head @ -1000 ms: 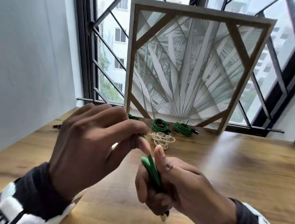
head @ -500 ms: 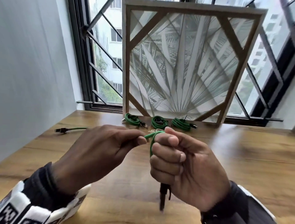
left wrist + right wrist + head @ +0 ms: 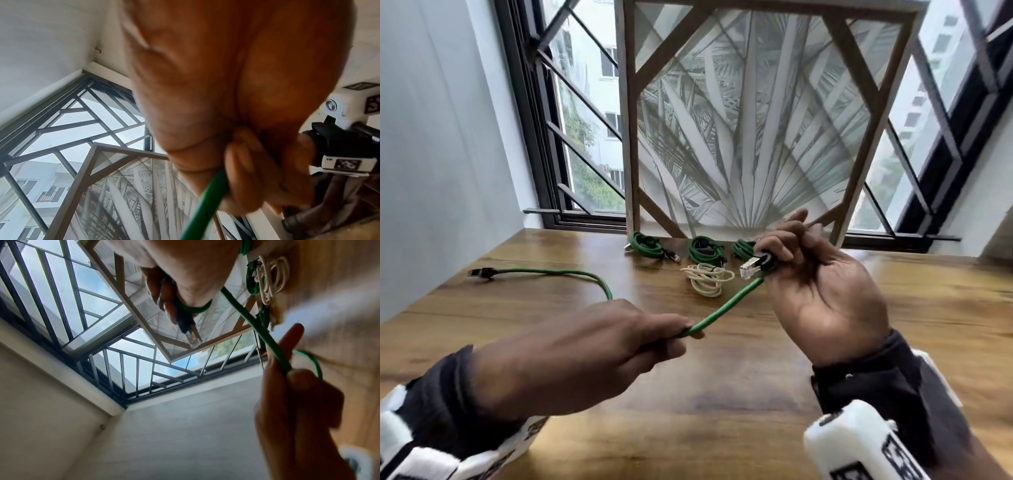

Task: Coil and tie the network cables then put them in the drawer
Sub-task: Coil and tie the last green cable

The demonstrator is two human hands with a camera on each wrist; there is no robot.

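A loose green network cable (image 3: 726,307) stretches between my two hands above the wooden table (image 3: 756,394). My right hand (image 3: 818,274) is raised, palm toward me, and pinches the cable's black-booted plug (image 3: 751,266), whose clear tip points left. My left hand (image 3: 592,349) grips the cable (image 3: 207,201) lower down. From there the cable (image 3: 267,335) arcs back over the table to its other plug (image 3: 481,273) at the far left. Three coiled green cables (image 3: 650,245) and one coiled cream cable (image 3: 707,278) lie near the back edge.
A framed palm-leaf picture (image 3: 756,120) leans against the barred window (image 3: 571,113) behind the coils. A white wall (image 3: 431,154) closes off the left side. No drawer is in view.
My hands have drawn apart: the right hand rose and turned palm up with the plug showing, the left moved down and left, pulling the green cable straight between them.
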